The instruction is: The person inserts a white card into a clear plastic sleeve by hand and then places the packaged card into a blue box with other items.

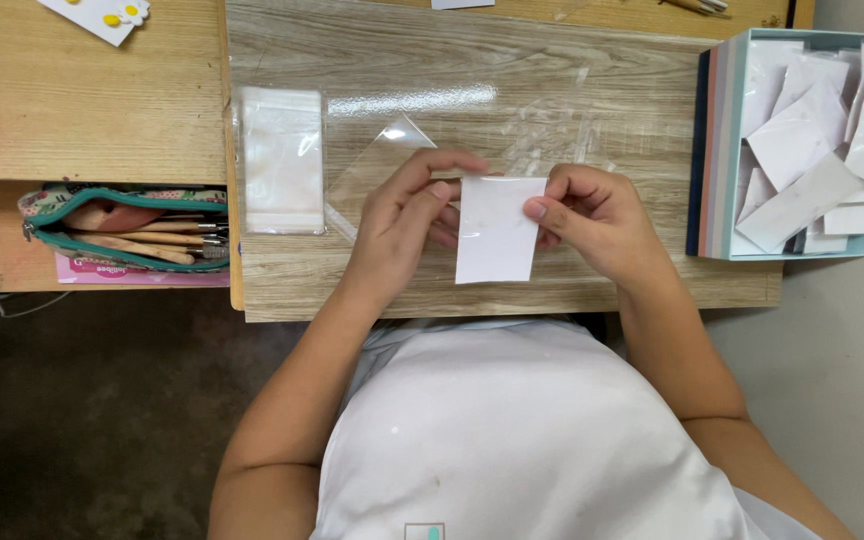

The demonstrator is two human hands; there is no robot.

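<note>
Both hands hold 1 white card above the wooden table. Right hand pinches its upper right edge, while left hand closes fingers on its upper left corner. Card hangs down between the 2 grips, near a stack of clear bags.

A small white rectangular packet stands upright over the wooden table's front edge, pinched at its top corners. To its left lies a flat stack of clear plastic sleeves, with one loose clear sleeve beside it. At the right edge, a pale blue open box holds many jumbled white packets.
</note>
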